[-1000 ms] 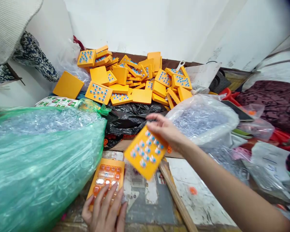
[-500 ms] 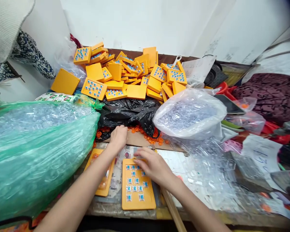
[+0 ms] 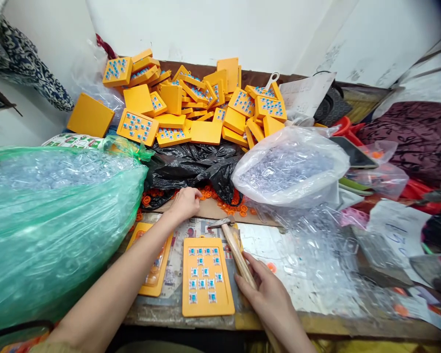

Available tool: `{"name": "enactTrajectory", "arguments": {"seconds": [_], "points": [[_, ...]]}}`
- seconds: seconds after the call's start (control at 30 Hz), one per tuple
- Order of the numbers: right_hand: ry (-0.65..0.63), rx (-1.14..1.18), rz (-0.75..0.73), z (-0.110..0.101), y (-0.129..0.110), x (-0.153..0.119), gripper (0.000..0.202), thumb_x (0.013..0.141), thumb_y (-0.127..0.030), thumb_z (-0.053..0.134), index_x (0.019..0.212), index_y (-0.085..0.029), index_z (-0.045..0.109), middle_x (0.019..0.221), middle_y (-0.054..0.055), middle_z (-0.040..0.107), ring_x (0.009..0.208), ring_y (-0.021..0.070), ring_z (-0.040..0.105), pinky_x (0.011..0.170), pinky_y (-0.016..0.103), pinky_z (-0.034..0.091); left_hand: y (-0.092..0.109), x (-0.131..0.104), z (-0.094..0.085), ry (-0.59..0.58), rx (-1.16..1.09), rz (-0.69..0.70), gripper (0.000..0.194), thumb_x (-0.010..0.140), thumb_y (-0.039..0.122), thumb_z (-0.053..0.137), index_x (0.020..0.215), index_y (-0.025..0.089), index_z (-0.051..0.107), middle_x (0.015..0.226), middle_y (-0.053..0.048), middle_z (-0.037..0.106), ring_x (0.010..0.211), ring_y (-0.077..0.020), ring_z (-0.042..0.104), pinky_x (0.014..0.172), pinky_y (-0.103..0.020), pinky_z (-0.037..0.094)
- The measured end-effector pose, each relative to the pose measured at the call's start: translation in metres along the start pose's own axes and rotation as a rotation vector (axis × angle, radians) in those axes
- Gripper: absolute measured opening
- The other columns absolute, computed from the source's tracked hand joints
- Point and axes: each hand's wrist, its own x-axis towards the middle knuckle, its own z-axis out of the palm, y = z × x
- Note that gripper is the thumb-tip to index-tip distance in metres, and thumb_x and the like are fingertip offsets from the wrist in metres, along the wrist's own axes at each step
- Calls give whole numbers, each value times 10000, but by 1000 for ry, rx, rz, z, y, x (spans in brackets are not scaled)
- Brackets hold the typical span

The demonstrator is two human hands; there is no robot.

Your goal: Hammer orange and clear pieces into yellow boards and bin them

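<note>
My right hand [image 3: 270,289] has its thumb and fingers around the wooden handle of a hammer [image 3: 238,250], whose metal head lies on the work surface. Left of the hammer a yellow plastic panel [image 3: 206,304] lies flat, set with several small blue-and-clear square pieces. Farther off, my left hand [image 3: 185,202] is at a pile of small orange rings [image 3: 235,210] before a black plastic bag [image 3: 191,166]. Its fingers are curled together, and whatever they hold is hidden. Under my left forearm lies another yellow panel [image 3: 145,287], partly covered, with clear and orange parts on it.
Many yellow panels [image 3: 206,132] are heaped at the back. A green bag [image 3: 59,230] of clear plastic pieces bulges at left. A white bag [image 3: 290,166] of similar pieces stands right of centre. Loose clear pieces [image 3: 316,260] cover the right of the table.
My right hand has moved from the upper edge of the yellow panel down and right onto the hammer handle. My left hand has shifted slightly right at the orange rings. The view has shifted slightly.
</note>
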Motion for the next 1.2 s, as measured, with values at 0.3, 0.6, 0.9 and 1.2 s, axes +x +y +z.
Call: {"name": "enactTrajectory", "arguments": {"seconds": [0.3, 0.6, 0.9, 1.2], "points": [[10, 284, -84, -3, -9, -17, 393, 851, -380, 544, 1194, -194, 592, 1166, 119, 689, 1017, 259, 693, 844, 354, 576, 1, -27, -8, -3, -92, 58, 294, 823, 59, 503, 1050, 121, 678, 1032, -107, 681, 1017, -222, 618, 936, -331, 471], [91, 61, -449, -8, -19, -53, 476, 934, -207, 479, 1394, -331, 473, 1191, 46, 678, 1048, 208, 677, 852, 281, 565, 4, -137, -3, 33, -398, 166, 446, 842, 100, 477, 1278, 190, 465, 1001, -61, 659, 937, -191, 626, 862, -351, 523], [94, -44, -493, 3, -20, -59, 563, 945, -155, 403, 1455, -391, 368, 1133, 59, 677, 820, 170, 726, 660, 243, 591, -3, -135, 14, 50, -479, 68, 540, 818, 95, 519, 1341, 182, 415, 958, -60, 697, 908, -198, 668, 860, -371, 545], [162, -37, -538, -1, -23, -56, 695, 909, -187, 543, 1498, -403, 245, 1029, 60, 677, 826, 194, 717, 598, 231, 589, -6, -114, -11, -28, -346, -10, 450, 814, 148, 592, 1262, 180, 562, 1061, -51, 725, 943, -171, 678, 889, -291, 526]]}}
